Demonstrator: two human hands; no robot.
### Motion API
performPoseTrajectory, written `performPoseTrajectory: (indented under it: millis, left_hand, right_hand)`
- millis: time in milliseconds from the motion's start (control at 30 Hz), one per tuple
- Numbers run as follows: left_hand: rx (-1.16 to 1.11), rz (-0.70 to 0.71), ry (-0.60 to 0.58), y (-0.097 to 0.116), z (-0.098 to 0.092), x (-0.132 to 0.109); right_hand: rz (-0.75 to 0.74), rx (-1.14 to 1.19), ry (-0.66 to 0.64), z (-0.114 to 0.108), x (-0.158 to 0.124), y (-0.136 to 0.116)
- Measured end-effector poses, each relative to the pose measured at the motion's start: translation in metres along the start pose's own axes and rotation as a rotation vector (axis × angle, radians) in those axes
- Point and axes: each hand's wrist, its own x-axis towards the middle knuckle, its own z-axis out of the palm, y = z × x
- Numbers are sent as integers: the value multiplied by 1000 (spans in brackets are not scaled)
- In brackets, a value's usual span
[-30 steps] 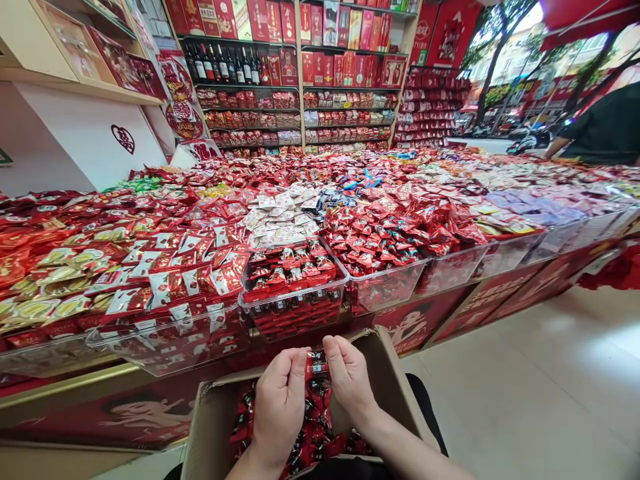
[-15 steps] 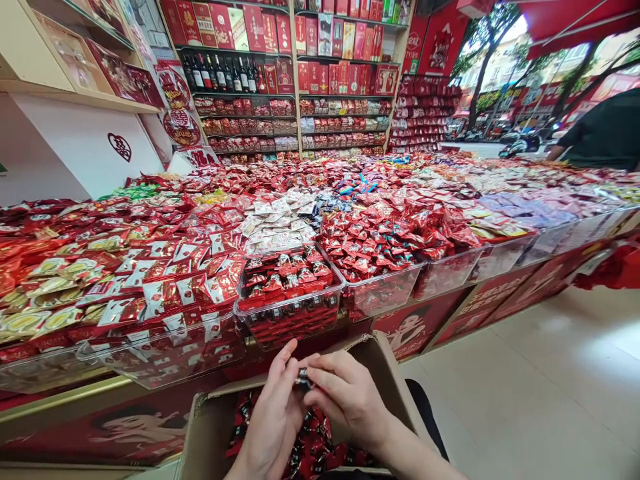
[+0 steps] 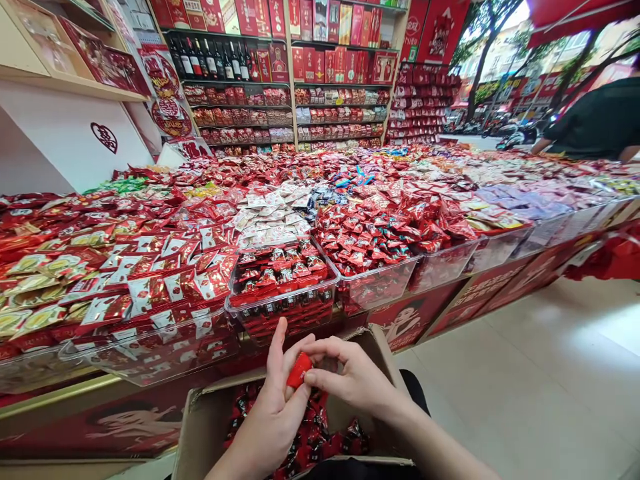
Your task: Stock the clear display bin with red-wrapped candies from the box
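Above an open cardboard box (image 3: pixel 186 437), both hands meet around a small red candy packet (image 3: pixel 299 370). My left hand (image 3: pixel 273 400) cradles it from below with the index finger stretched up and the others curled. My right hand (image 3: pixel 350 377) pinches its edge between thumb and fingers. More red and black candy packets (image 3: pixel 320 440) lie loose in the box, partly hidden by my hands and forearms. Just beyond the box stands a clear plastic bin (image 3: pixel 283 300), with similar red and black packets stacked in rows.
Neighbouring clear bins (image 3: pixel 377 283) of wrapped sweets spread along the counter on both sides. Behind are shelves of gift boxes and wine bottles (image 3: pixel 210 61). A person in a dark top (image 3: pixel 593 123) leans over the far right side. Tiled floor (image 3: pixel 480 387) lies at right.
The packet in my hands has turned from its dark side to its red side. My right fingers have shifted on it. The view has moved slightly; the person at far right is further in view.
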Motion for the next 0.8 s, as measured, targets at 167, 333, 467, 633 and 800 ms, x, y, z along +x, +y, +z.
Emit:
performPoseTrajectory:
  millis: [167,333,467,633,800]
  left_hand:
    - [-79,-39,35,-3,2,2]
    - [-11,-35,-18,-4,-1,2]
    - [658,351,117,30,-14,17]
    - [1219,575,198,89,-32,74]
    - [1260,348,29,106,-42,117]
  right_hand:
    - [101,300,-24,5,0,8]
    - [121,245,-21,-3,-3,7]
    - [-47,102,84,-38,13,-14]
    - [-318,31,359,-80,64,-37]
    - [-352,-227,240,-88,99,-33]
